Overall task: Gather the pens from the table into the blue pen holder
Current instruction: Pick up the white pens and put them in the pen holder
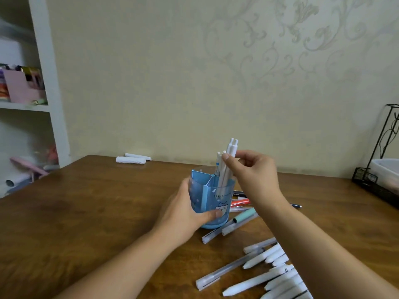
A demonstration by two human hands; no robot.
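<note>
A translucent blue pen holder (218, 198) with inner dividers and a cat print stands on the wooden table (97, 212). My left hand (185, 214) grips its left side, thumb across the front. My right hand (252, 171) pinches two white pens (226, 162) that stand upright in the holder's right compartment, beside a shorter pen with a blue band. Several white and clear pens (265, 270) lie loose at the lower right. More pens (239, 216), one mint-capped and one red, lie just right of the holder, partly hidden by my right forearm.
Two rolled white papers (131, 159) lie at the table's far edge by the wall. A black wire rack (375, 180) with a white tray stands at the right edge. White shelves (43, 83) with boxes are at the left, beyond the table.
</note>
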